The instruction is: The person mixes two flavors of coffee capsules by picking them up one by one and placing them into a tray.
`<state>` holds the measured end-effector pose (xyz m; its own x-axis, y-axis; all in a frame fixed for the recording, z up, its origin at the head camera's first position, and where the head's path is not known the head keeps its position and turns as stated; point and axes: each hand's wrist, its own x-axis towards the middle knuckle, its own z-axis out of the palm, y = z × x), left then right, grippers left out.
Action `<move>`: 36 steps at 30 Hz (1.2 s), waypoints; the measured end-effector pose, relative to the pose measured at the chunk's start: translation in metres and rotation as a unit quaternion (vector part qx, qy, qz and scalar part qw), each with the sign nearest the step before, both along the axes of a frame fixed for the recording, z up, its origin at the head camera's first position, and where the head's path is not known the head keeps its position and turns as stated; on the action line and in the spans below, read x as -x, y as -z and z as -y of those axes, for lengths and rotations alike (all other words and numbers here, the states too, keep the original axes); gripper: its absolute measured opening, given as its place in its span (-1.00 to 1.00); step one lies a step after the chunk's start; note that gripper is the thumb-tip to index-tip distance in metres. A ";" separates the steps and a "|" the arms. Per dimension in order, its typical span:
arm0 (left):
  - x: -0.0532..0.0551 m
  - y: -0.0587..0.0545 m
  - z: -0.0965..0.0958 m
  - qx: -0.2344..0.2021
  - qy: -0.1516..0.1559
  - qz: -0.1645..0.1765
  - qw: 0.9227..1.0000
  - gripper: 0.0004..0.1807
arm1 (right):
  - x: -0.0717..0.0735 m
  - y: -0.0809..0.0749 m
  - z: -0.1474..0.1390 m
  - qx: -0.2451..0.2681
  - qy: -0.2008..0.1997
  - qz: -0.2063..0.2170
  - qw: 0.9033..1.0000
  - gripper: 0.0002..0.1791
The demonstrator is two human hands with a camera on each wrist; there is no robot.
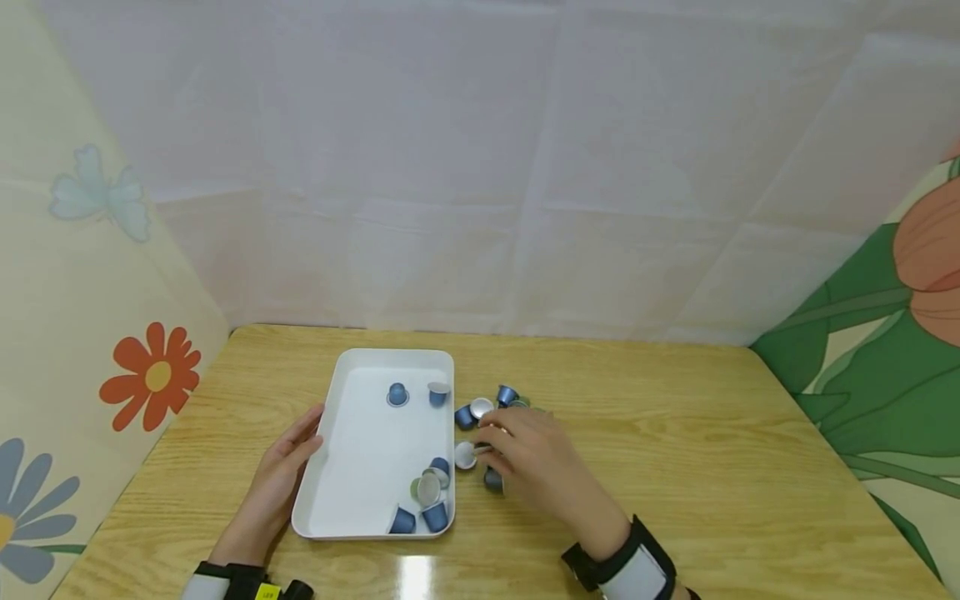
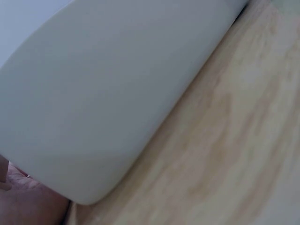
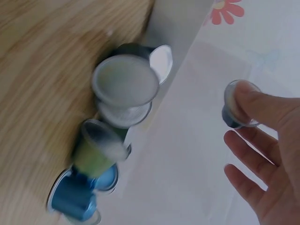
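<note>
Wood-grain table [image 1: 690, 467] seen across bottom of frame. White tray [image 1: 352, 467] at lower centre, left edge touched by left hand [image 1: 281, 467], fingers loosely straight. By right hand [image 1: 532, 450], right of tray, coffee capsule [image 3: 229, 117] is pinched, thumb against finger. Other capsules [image 1: 402, 522] scattered in tray, clustered beside it.

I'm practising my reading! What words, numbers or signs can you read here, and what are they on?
Yellow tag on the left wrist strap: dark marks, too small to read.
Capsules and tray: none I can see.
So nothing readable.
</note>
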<state>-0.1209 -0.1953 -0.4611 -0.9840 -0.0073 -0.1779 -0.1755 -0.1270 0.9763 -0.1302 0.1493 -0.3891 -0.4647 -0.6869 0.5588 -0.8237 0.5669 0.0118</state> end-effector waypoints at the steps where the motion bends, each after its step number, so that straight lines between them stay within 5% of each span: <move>1: 0.000 0.000 0.000 0.001 -0.001 0.001 1.000 -0.39 | 0.000 -0.001 0.004 0.000 0.000 0.008 1.000 -0.66; 12: 0.001 -0.002 0.000 0.007 0.000 0.001 1.000 -0.39 | 0.001 -0.001 0.042 -0.019 -0.003 0.036 0.999 -0.79; 20: 0.001 -0.001 0.000 0.007 -0.002 0.006 1.000 -0.40 | -0.001 -0.002 0.070 -0.089 0.043 0.105 0.990 -0.82; 28: 0.000 0.001 0.000 -0.004 0.000 -0.001 1.000 -0.39 | 0.009 -0.004 0.088 -0.150 0.081 0.127 0.977 -0.76; 36: 0.001 0.002 0.000 -0.005 0.000 0.002 1.000 -0.39 | 0.014 -0.001 0.094 -0.153 0.081 0.130 0.976 -0.77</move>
<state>-0.1214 -0.1952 -0.4626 -0.9833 -0.0062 -0.1821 -0.1796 -0.1377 0.9741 -0.1442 0.0550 -0.3879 -0.6795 -0.7090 0.1884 -0.7214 0.6925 0.0039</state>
